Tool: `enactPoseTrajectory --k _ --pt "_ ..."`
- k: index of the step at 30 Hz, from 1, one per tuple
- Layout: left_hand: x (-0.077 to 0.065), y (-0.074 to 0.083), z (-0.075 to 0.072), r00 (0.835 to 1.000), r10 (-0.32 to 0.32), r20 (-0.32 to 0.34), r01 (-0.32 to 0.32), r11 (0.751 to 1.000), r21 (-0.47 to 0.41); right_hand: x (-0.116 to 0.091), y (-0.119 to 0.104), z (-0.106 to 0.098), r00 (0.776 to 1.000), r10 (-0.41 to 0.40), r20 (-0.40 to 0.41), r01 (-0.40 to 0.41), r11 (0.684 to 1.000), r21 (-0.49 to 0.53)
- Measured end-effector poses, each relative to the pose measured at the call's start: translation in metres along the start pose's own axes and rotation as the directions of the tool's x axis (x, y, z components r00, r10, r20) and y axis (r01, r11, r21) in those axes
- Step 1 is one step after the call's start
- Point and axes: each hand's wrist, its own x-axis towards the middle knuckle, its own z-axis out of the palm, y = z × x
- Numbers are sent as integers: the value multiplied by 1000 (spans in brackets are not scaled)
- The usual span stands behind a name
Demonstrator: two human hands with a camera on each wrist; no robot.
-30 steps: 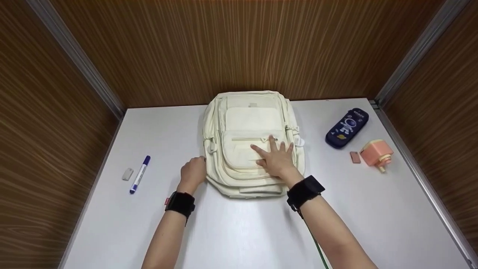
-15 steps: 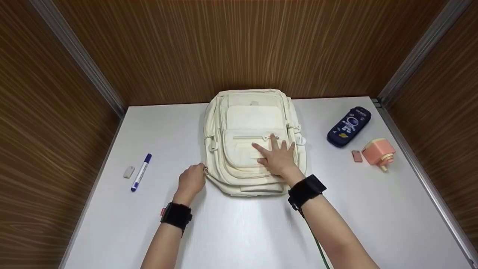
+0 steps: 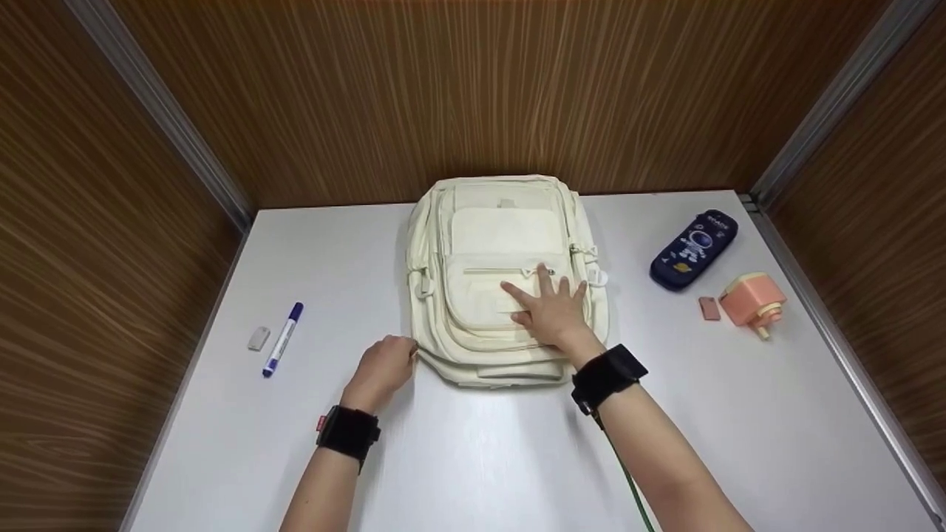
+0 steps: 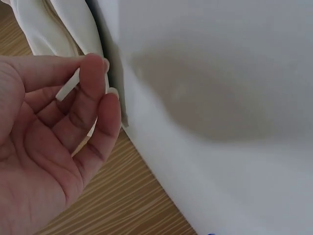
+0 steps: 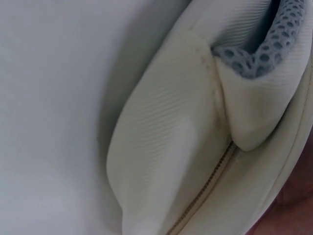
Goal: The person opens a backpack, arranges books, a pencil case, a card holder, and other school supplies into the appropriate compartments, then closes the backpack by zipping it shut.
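Centrally, backpack (image 3: pixel 502 230): one, near table's (image 3: pixel 465 458) back edge, well inside side edges.
Left hand (image 3: pixel 380 372): curled, pinching cream tab (image 4: pixel 68 85) at backpack's near-left edge.
Right hand (image 3: pixel 553 314): fingers spread, gripping nothing, on backpack's front.
Singles, left: marker (image 3: pixel 283 340), grey block (image 3: pixel 259 338).
Singles, right: pencil case (image 3: pixel 695 250), pink block (image 3: pixel 709 309), pink gadget (image 3: pixel 752 298).

Left fingers (image 4: pixel 93 78) are pinched, right fingers (image 3: pixel 545 281) splayed.

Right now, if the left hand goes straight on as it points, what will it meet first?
Most likely the cream backpack, at its lower left edge; the left hand is right at it, though depth is unclear.
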Motion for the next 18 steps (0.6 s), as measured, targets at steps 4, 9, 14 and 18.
enactPoseTrajectory --k 4,9,14,18 --pt "1 0 -4 998 33 47 -32 999 -26 1 0 1 1000 -1 -6 1 1000 2" --pt "2 1 -9 988 53 144 -37 994 -106 1 1 2 1000 -2 -14 2 1000 9" --pt "2 1 -15 974 65 217 -29 986 -165 1 1 0 1000 1 -5 -1 1000 -14" --pt "3 2 -18 961 117 252 -66 977 -203 1 2 1 1000 4 -5 -4 1000 -26"
